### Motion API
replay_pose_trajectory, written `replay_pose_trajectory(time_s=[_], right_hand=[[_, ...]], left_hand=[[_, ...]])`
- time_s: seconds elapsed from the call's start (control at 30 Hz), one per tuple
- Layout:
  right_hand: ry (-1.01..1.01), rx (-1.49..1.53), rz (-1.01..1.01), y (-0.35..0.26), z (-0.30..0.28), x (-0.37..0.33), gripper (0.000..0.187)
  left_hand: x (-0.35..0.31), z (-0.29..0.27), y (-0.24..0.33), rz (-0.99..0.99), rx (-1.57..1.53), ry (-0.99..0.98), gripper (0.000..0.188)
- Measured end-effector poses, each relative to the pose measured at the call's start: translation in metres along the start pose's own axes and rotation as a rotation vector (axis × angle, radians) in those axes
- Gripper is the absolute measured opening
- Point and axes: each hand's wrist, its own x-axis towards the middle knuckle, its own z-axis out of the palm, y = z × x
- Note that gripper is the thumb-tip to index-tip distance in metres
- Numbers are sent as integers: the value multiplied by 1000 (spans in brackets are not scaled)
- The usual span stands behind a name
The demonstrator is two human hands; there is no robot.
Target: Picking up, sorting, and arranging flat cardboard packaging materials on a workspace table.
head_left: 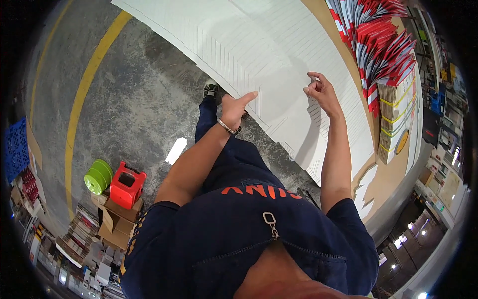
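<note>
A wide layer of white cut sheets (279, 65) with stepped, overlapping edges lies across a brown board in front of me. My left hand (234, 110) is at the near left edge of the sheets, its thumb stretched out over them; its other fingers point down and are partly hidden. I see nothing held in it. Above the sheets, farther right, my right hand (324, 94) is raised with index finger and thumb bent and a gap between them. No object shows in it, and its shadow falls on the white surface.
Bundles of red-and-white folded card pieces (381, 55) and a strapped stack (397, 117) line the right side. On the floor at left are a red stool (128, 184), a green spool (98, 177), a cardboard box (115, 222) and a yellow line (82, 94).
</note>
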Motion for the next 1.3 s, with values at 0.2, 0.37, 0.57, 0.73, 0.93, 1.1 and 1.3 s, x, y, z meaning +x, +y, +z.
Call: replay_pose_trajectory(time_s=[0.2, 0.37, 0.57, 0.73, 0.93, 1.1, 1.3], right_hand=[[-26, 51, -34, 1, -1, -2, 52], [31, -23, 22, 5, -2, -7, 58], [4, -4, -3, 9, -6, -7, 58], [14, -15, -37, 12, -6, -10, 56], [33, -18, -81, 16, -4, -14, 53], [49, 12, -73, 26, -7, -19, 51], [368, -307, -304, -40, 21, -88, 44]], left_hand=[[-3, 1, -1, 7, 14, 10, 40], [-18, 10, 12, -49, 153, 44, 40], [-12, 9, 2, 48, 162, 66, 37], [-10, 8, -1, 13, 184, 73, 37], [-12, 6, 1, 5, 217, 42, 40], [-18, -8, 12, -135, 302, -71, 46], [-37, -38, 83, 316, 1227, -195, 29]])
